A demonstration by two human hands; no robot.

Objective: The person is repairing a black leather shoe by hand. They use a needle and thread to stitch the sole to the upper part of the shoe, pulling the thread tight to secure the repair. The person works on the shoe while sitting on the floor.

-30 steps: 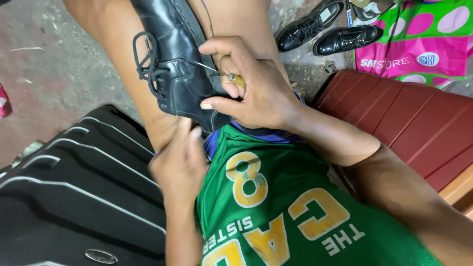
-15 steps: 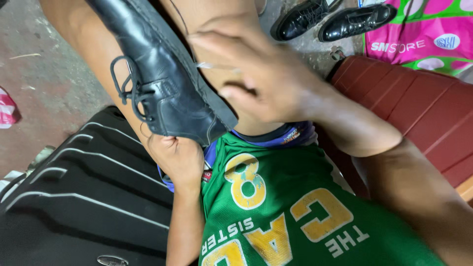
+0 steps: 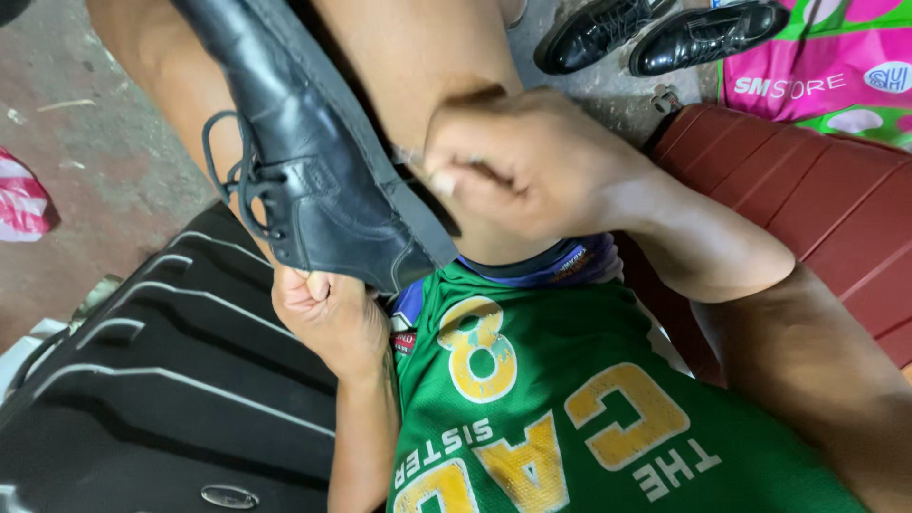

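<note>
A black leather lace-up shoe (image 3: 313,180) lies sole-up and tilted across my bare knees. My left hand (image 3: 323,318) grips it from below at the heel end. My right hand (image 3: 518,161) is a closed fist right beside the sole's edge, pinching a thin pale thread (image 3: 407,155) that runs to the shoe. Whatever else the fingers hold is hidden and blurred. My green jersey (image 3: 570,418) with yellow print fills the lower frame.
A pair of shiny black shoes (image 3: 655,33) stands on the concrete floor at the top right, next to a pink and green bag (image 3: 826,66). A dark red slatted bench (image 3: 826,209) is at the right. A black ribbed hard case (image 3: 161,399) is at the lower left.
The shoe has swung closer and lower over my lap. My right hand has closed into a fist and pulled away from the sole. The left hand keeps hold of the heel.
</note>
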